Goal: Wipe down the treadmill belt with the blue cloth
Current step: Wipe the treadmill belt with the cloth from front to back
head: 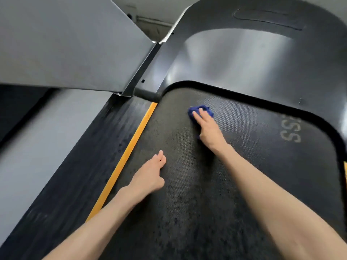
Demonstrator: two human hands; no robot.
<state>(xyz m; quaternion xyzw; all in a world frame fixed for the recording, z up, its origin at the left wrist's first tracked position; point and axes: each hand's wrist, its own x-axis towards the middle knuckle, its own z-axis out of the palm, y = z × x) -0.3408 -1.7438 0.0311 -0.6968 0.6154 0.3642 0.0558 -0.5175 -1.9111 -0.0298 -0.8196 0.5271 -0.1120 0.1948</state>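
I see the cloth (pixel 207 109) bunched up on the belt (pixel 187 194), just above the middle of the frame, close to the belt's front edge. My right hand (pixel 207 127) lies on top of it, fingers straight and pressing it flat against the belt rather than curling around it; blue shows beyond the fingertips and at one side. My left hand (pixel 150 175) sits lower and to the left, well apart from the cloth, fingers straight and held together, tips touching the belt and holding nothing.

Faded lettering (pixel 291 131) marks the belt at the right. A yellow stripe (pixel 127 156) runs along the belt's left edge, just beside my left hand, with the dark side rail (pixel 84 166) beyond it. The glossy black motor cover (pixel 244 62) curves around the belt's front across the upper right. A gray panel (pixel 65 44) fills the upper left.
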